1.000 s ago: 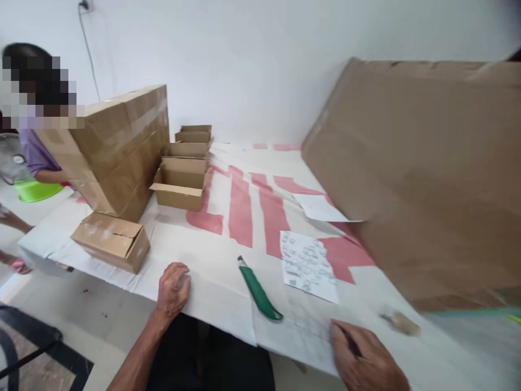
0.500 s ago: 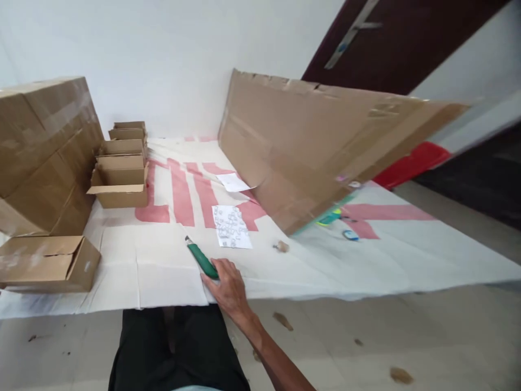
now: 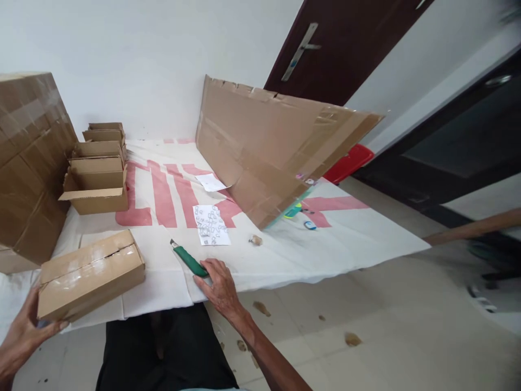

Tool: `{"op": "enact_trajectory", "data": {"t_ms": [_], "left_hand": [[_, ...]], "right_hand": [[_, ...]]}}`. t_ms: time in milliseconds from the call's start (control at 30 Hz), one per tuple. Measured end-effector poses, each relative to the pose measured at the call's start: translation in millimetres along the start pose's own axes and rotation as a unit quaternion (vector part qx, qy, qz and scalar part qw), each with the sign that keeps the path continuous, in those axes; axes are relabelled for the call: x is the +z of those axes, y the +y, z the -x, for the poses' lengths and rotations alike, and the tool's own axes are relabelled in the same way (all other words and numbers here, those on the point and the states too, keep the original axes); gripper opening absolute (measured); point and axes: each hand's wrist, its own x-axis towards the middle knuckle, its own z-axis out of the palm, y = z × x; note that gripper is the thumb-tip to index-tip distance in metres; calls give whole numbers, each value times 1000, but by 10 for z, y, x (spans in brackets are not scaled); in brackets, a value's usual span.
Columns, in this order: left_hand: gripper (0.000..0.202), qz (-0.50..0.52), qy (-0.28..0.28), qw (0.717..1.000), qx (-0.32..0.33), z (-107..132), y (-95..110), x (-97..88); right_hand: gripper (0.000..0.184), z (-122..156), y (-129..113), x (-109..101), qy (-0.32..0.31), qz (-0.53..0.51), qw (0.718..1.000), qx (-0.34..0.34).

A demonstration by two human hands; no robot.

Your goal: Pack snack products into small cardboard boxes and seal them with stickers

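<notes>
The left grip (image 3: 28, 334) is spread wide around the near left end of a taped carton (image 3: 91, 277), which extends rightward from it over the edge of the bench (image 3: 285, 269); whether its base is lifted I cannot tell. The right grip (image 3: 218, 283) is closed about the handle end of a green cutter (image 3: 189, 260), whose tip points away to the left. Just beyond that grip lies a marked paper (image 3: 211, 225); open boxes (image 3: 97, 200) stand beyond the carton.
</notes>
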Motion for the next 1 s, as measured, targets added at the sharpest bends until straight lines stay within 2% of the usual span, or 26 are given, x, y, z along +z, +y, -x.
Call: {"op": "enact_trajectory", "data": {"t_ms": [67,167,267,400,567,667,833,1000], "left_hand": [[122,-11,-19,1000,2,-98,78,77],[122,7,-13,1000,3,-155,122,194],[117,23,-5,999,31,-100,136,333],[116,43,-48,997,37,-11,176,487],[104,32,-109,991,75,42,280,529],[98,54,-137,983,109,85,291,527],[110,66,-138,975,161,164,205,577],[113,36,-130,965,225,258,237,689]], "right_hand": [[30,-46,71,17,20,4,1000,8],[33,-130,228,36,47,40,997,40],[35,-197,411,35,54,84,993,70],[39,-237,627,13,38,117,989,81],[43,-215,829,-29,40,117,989,83],[46,-181,896,-52,57,99,992,61],[44,-146,760,-109,78,45,996,15],[35,-183,278,-190,65,-22,997,-22]]}}
